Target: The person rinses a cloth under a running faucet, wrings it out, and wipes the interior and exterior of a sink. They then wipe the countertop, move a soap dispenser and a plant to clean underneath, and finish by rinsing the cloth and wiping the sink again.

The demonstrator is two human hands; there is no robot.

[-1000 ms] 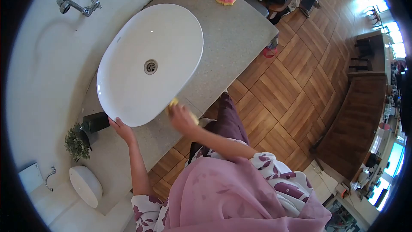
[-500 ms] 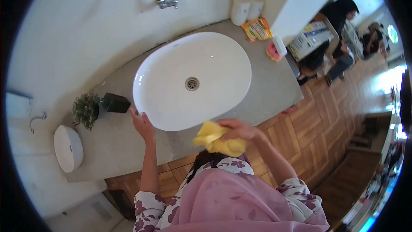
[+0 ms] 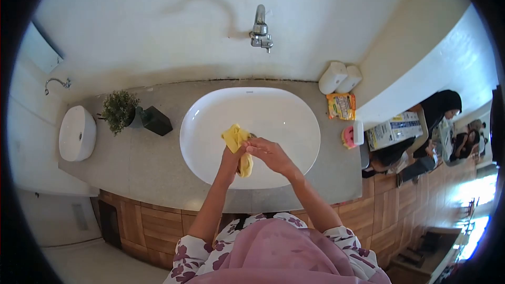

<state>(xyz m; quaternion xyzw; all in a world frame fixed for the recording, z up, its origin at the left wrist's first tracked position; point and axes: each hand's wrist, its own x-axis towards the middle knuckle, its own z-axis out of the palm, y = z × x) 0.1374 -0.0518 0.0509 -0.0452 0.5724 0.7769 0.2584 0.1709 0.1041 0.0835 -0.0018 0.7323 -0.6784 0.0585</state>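
A crumpled yellow cloth (image 3: 235, 138) hangs over the white oval basin (image 3: 294, 142). My left hand (image 3: 231, 156) is closed round its middle, with cloth showing above and below the fingers. Just to the right, my right hand (image 3: 267, 152) touches the left hand near the cloth, its fingers apart and nothing seen in them. The hands hide most of the drain. On the wall behind the basin is a metal tap (image 3: 260, 34).
Left of the basin stand a dark green bottle (image 3: 157, 121) and a potted plant (image 3: 120, 110); a smaller basin (image 3: 78, 134) is farther left. White rolls (image 3: 332, 78), an orange packet (image 3: 341, 106) and a pink item (image 3: 348, 137) are at right. Several people are beyond.
The view has shifted. Both hands have come together over the basin; the yellow cloth has passed from my right hand to my left hand, which was empty at the basin's rim.
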